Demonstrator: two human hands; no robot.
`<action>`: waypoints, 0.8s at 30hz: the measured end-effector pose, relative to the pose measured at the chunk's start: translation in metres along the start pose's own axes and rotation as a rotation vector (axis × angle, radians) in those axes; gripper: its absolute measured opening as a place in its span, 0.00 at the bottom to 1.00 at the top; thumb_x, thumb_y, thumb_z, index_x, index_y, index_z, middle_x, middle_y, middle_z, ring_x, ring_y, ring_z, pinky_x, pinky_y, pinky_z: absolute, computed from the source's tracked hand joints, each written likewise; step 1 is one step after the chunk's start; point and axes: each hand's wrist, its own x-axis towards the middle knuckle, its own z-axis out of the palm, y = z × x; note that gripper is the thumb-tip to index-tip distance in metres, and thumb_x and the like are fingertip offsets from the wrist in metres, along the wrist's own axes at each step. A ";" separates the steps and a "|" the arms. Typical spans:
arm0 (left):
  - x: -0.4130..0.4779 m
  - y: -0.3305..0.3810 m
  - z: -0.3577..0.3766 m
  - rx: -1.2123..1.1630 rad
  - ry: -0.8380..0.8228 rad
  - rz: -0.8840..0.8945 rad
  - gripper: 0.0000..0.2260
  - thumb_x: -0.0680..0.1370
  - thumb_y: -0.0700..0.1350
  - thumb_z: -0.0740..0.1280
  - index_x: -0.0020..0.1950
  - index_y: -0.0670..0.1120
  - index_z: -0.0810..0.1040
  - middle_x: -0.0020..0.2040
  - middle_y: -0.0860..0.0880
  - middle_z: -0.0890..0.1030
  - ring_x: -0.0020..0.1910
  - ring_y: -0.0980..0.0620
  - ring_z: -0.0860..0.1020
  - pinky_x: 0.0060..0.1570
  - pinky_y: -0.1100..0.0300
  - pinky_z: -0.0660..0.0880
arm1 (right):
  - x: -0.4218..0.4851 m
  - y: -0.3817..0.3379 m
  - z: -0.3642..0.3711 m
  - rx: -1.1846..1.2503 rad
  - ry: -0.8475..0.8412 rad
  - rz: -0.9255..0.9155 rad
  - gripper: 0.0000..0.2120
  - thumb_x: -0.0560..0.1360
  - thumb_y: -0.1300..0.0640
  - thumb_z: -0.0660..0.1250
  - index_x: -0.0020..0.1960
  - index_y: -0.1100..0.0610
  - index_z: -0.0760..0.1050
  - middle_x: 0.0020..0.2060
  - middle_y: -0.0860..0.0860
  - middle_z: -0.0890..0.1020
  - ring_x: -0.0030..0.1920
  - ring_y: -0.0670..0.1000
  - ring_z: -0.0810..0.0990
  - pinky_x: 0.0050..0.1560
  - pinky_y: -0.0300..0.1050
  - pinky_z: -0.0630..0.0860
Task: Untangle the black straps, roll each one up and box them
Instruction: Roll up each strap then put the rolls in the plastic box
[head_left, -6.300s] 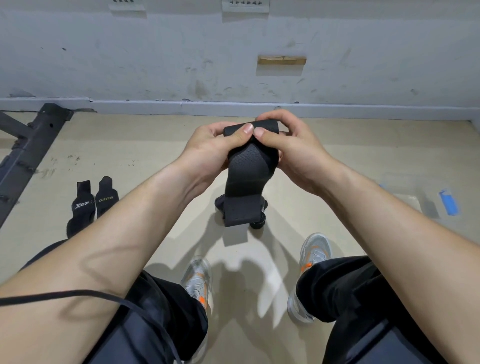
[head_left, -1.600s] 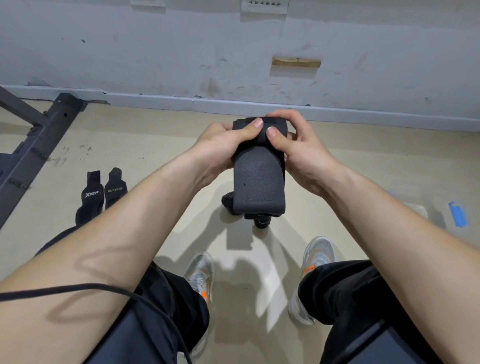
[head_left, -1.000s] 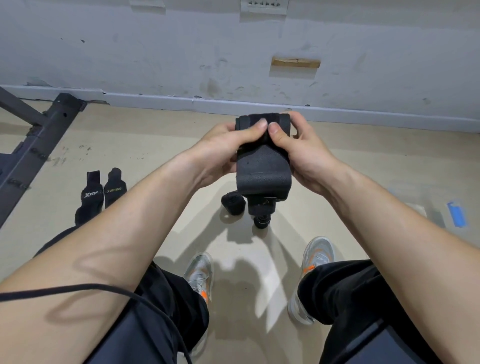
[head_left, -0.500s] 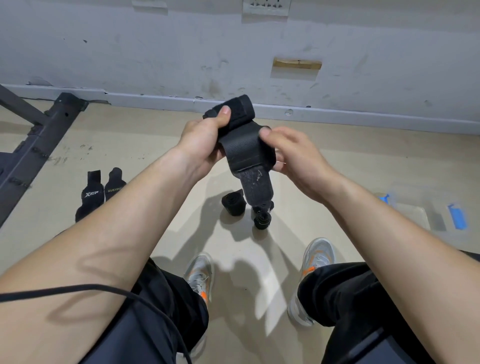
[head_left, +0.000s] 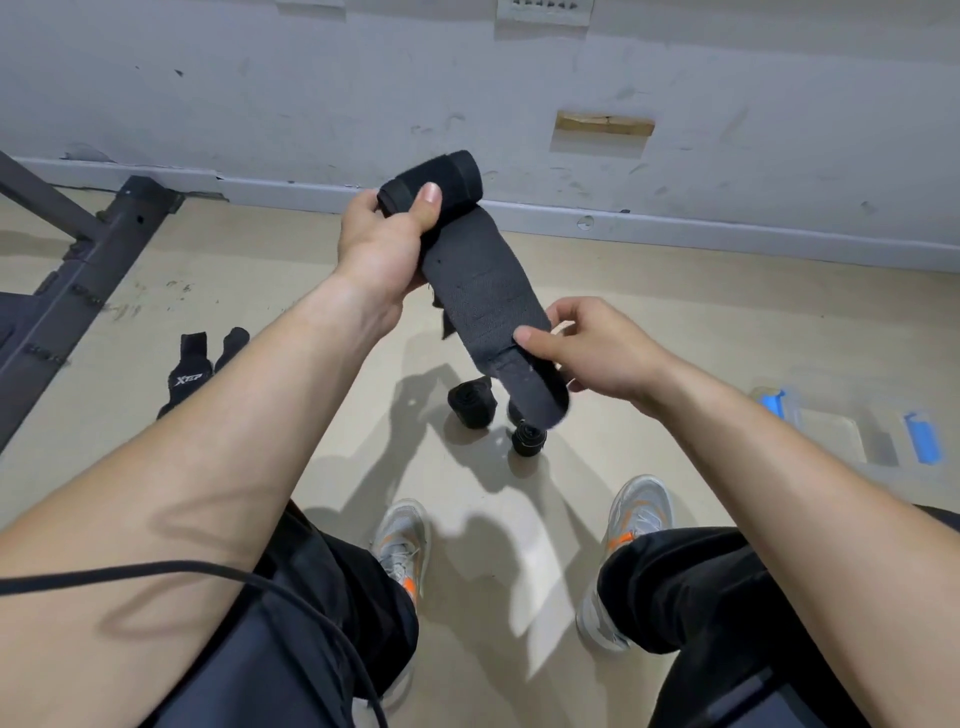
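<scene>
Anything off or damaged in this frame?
Nothing damaged. The strap is only part rolled: left hand grips the rolled end, right hand pinches its loose tail. Two rolled straps sit on the floor, unboxed.

A scuffed grey-white painted wall meets the beige floor at a pale skirting strip. A dark metal frame slants across the left. Grey mesh trainers with orange accents (one per foot) rest flat below. A thin black cable crosses the foreground.

rolled straps ahead of shoes (floor)
</scene>
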 end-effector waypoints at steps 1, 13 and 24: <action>-0.002 0.000 0.001 0.014 -0.046 0.006 0.13 0.80 0.45 0.71 0.62 0.43 0.76 0.54 0.48 0.84 0.46 0.51 0.86 0.41 0.56 0.82 | 0.000 0.001 0.000 -0.018 -0.006 0.032 0.15 0.76 0.42 0.71 0.49 0.53 0.75 0.42 0.48 0.82 0.40 0.49 0.80 0.43 0.45 0.74; -0.021 -0.011 0.015 0.205 -0.328 0.092 0.13 0.79 0.39 0.72 0.60 0.48 0.73 0.45 0.50 0.82 0.40 0.54 0.81 0.36 0.59 0.79 | 0.005 -0.019 -0.015 0.524 -0.003 -0.019 0.32 0.66 0.45 0.64 0.70 0.52 0.73 0.50 0.50 0.81 0.45 0.49 0.78 0.49 0.47 0.73; -0.032 -0.015 0.018 0.299 -0.513 0.128 0.19 0.75 0.33 0.74 0.60 0.47 0.74 0.49 0.48 0.80 0.46 0.54 0.80 0.40 0.60 0.79 | 0.004 -0.024 -0.014 0.552 0.165 -0.103 0.26 0.79 0.37 0.64 0.63 0.57 0.78 0.52 0.54 0.86 0.49 0.55 0.86 0.43 0.51 0.81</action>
